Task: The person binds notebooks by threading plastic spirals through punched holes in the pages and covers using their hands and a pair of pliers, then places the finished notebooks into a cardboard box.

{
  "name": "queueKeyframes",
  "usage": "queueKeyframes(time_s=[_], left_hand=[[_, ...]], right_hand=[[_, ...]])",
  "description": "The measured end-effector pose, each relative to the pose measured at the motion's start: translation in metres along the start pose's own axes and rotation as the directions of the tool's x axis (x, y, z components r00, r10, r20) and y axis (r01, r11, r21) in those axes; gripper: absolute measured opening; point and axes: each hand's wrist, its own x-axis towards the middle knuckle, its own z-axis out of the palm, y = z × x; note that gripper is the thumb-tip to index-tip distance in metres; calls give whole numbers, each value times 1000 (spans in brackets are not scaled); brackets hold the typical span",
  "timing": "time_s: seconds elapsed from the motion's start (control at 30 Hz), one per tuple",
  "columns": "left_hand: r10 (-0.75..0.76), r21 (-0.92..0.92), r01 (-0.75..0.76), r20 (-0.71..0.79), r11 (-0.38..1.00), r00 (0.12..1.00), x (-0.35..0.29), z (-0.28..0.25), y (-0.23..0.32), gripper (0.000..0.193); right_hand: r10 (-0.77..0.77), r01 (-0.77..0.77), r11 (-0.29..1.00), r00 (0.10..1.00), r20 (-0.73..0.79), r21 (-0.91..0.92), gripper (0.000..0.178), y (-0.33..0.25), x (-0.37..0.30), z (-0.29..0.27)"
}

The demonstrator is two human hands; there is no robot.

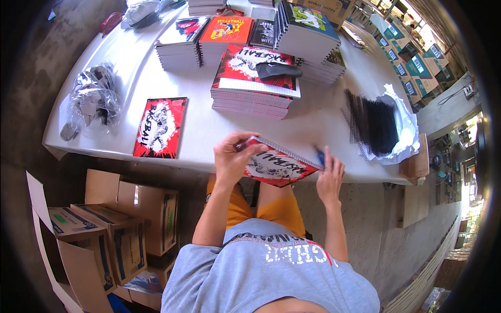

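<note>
A spiral notebook [276,168] with a red, black and white baseball cover is held tilted above the table's near edge. My left hand [232,157] is closed around its left end, with the thumb on the cover. By the right end of the black coil, my right hand [330,180] is closed on a small dark-blue tool [319,154], blurred, its kind unclear. A matching notebook [159,128] lies flat to the left. Beyond my hands stands a stack of the same covers and pages [253,101], with a black object [279,70] on top.
Further back stand several stacks of notebooks [227,31]. Black plastic coils [373,122] lie in white paper [407,133] at the table's right. A clear plastic bag [96,96] sits at the left. Cardboard boxes [122,242] stand on the floor, lower left.
</note>
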Motion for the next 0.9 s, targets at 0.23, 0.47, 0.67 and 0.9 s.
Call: queueKeyframes(time_s=[0.23, 0.47, 0.67, 0.9], left_hand=[[113, -244, -175, -249, 954, 962, -19, 25, 30, 24], [505, 111, -496, -291, 862, 813, -22, 37, 43, 28], [732, 319, -664, -191, 676, 654, -20, 38, 70, 33], [744, 418, -632, -195, 652, 639, -21, 37, 43, 34]], right_hand=[[-3, 317, 703, 897, -443, 637, 48, -60, -19, -104], [-345, 471, 781, 873, -345, 411, 42, -112, -39, -136], [-370, 507, 744, 855, -363, 435, 44, -119, -43, -150], [-381, 478, 766, 876, -295, 430, 43, -118, -43, -136]])
